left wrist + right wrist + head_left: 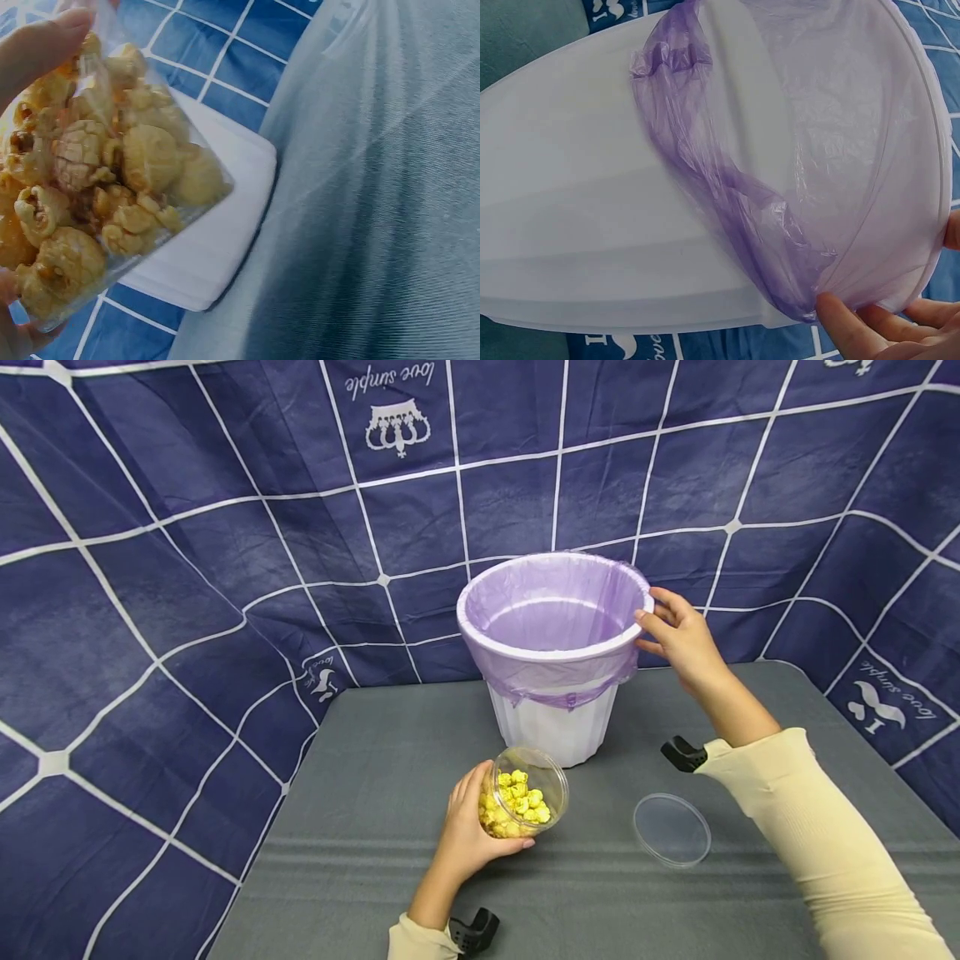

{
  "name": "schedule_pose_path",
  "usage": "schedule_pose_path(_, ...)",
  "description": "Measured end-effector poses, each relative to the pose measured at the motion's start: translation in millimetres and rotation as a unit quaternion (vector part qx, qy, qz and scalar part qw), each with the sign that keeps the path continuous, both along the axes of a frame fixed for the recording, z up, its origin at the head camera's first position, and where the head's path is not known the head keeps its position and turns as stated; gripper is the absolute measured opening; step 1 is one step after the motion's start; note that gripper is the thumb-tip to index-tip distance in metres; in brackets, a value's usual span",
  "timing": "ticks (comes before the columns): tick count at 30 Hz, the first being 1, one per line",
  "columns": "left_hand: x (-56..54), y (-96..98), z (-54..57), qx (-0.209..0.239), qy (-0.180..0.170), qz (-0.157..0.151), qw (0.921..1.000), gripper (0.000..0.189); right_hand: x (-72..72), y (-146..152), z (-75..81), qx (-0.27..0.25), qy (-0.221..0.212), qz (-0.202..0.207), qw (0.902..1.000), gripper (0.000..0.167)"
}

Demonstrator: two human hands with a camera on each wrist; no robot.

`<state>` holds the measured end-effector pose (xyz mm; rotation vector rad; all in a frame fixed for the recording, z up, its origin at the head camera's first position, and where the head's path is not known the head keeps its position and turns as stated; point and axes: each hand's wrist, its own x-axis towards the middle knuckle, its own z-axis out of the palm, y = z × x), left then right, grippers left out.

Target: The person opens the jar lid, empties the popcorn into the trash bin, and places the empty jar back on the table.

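My left hand grips a clear round plastic tub holding yellow popcorn, its open mouth tilted toward the bin. Close up in the left wrist view, the popcorn shows through the clear wall. Behind the tub stands a white trash can, upright and lined with a purple plastic bag folded over its rim. At the can's right side, my right hand holds the rim, thumb on top and fingers outside. Its fingertips press the bag against the can's wall in the right wrist view.
A clear round lid lies on the grey cloth-covered table, right of the tub. Blue curtains with white grid lines hang behind and at both sides. Each wrist bears a black band device.
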<state>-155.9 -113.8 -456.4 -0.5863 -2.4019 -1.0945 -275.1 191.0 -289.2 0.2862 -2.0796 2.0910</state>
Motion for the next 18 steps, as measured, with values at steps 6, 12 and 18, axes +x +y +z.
schedule_pose_path(6, 2.7, -6.7, 13.2, 0.111, -0.058, 0.029, 0.9917, 0.106, 0.1, -0.4, -0.5, -0.004, 0.008, -0.005, 1.0, 0.064)
schedule_pose_path(12, 8.3, -11.4, 46.8, 0.246, -0.089, 0.022, 0.965, 0.097, 0.2, -1.2, -0.4, 0.003, 0.01, -0.01, 0.9999, 0.064)
schedule_pose_path(18, -0.2, -21.3, 69.0, 0.299, -0.077, 0.03, 0.9506, 0.085, 0.1, -1.8, -0.6, -0.006, 0.007, -0.012, 0.9999, 0.063)
